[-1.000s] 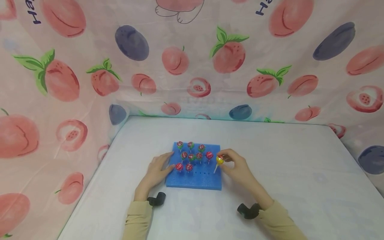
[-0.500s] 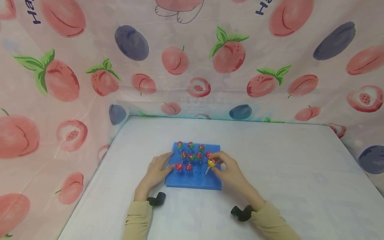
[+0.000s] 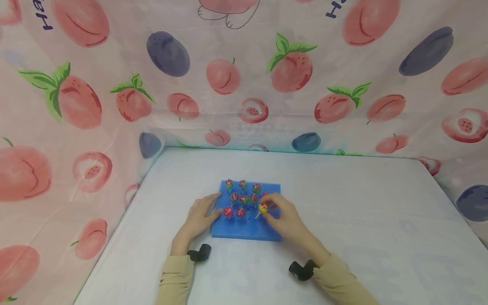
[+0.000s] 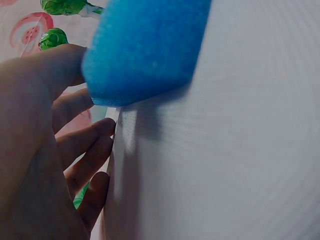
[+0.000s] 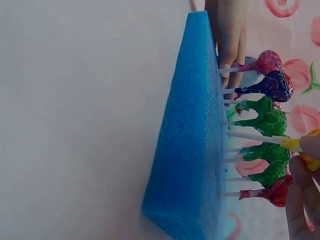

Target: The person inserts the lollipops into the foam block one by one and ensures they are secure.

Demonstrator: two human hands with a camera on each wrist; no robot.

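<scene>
A yellow-wrapped lollipop (image 3: 263, 208) is pinched by its head between the thumb and fingers of my right hand (image 3: 284, 218). Its white stick (image 5: 255, 136) points down at the blue foam block (image 3: 244, 232), the tip close to the surface by the small holes. Several lollipops stand upright in the block, among them a red one (image 3: 228, 211) and a green one (image 5: 272, 122). A red-wrapped lollipop behind my right fingers is partly hidden. My left hand (image 3: 198, 216) rests against the block's left side, thumb and index finger at its edge, the other fingers relaxed.
The block lies on a white-covered table (image 3: 362, 212). A fruit-print cloth (image 3: 251, 63) hangs behind and at the sides. Each wrist carries a black camera, the left one (image 3: 201, 253) and the right one (image 3: 302, 270) both near the table's front.
My right hand has carried the yellow lollipop leftward from the block's right edge to over its holes, now partly covering the red one behind. The left hand and block stay put.
</scene>
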